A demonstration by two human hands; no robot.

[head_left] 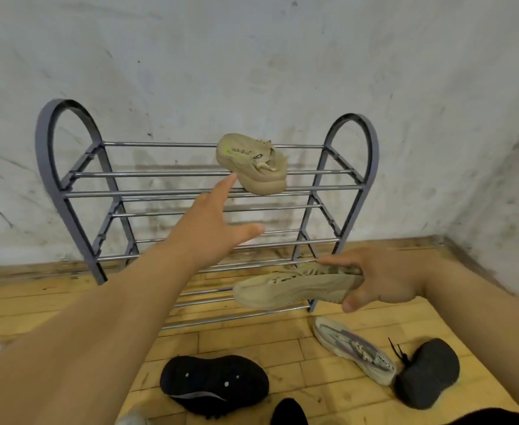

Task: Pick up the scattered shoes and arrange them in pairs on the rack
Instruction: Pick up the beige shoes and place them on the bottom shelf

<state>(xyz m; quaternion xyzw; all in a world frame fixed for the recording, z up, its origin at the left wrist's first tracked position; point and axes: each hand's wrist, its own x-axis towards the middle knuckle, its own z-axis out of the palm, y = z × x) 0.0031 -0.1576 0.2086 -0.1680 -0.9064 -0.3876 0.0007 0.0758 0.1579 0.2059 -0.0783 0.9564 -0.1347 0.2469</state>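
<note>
A grey rack with chrome bars stands against the wall. One beige shoe lies tilted on its top shelf, right of centre. My left hand reaches up with its fingers spread, the fingertips touching or just short of that shoe's sole. My right hand grips the heel of a second beige shoe, held on its side in front of the lower shelves. On the floor lie a black shoe sole-up, a white and purple shoe, and a dark grey shoe.
The stained white wall runs behind the rack and turns a corner at the right. The floor is yellow wood-pattern tile. A dark foot or sock shows at the bottom edge.
</note>
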